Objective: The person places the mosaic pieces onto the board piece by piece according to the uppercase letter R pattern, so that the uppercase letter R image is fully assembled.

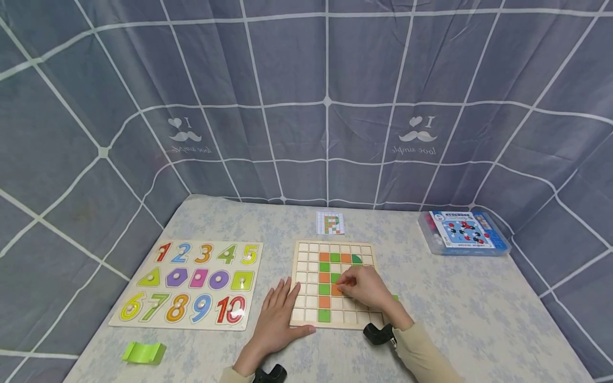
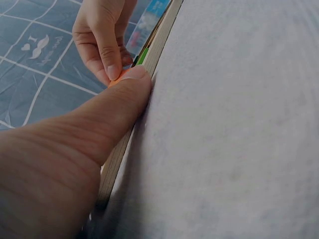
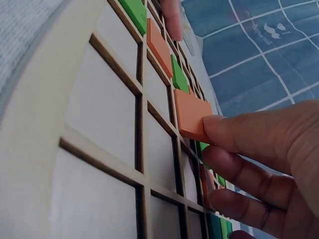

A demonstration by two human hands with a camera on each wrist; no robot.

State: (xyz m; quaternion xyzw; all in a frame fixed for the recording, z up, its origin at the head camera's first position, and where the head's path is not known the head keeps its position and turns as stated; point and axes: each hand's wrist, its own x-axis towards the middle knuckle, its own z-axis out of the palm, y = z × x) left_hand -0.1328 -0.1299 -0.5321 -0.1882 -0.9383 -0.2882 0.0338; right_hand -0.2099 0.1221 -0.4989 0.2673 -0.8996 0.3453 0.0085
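Note:
A wooden grid board [image 1: 335, 325] lies in front of me, with orange and green square tiles in some cells and a dark green rounded piece [image 1: 356, 259] near its top. My right hand [image 1: 367, 290] pinches an orange square tile [image 3: 193, 114] between thumb and fingertips, over a cell beside the tile column. In the right wrist view that tile is slightly tilted against the grid. My left hand [image 1: 276, 321] lies spread at the board's left edge, fingers straight, thumb [image 2: 117, 94] along the near edge. The right hand partly hides the board's right side.
A small pattern card [image 1: 330, 223] lies behind the board. To the left are a number-and-shape puzzle board [image 1: 191, 287] and a light green curved block [image 1: 145, 353]. A plastic case [image 1: 460, 232] with a molecule picture stands at back right. A green piece [image 1: 395, 298] shows beside the right forearm.

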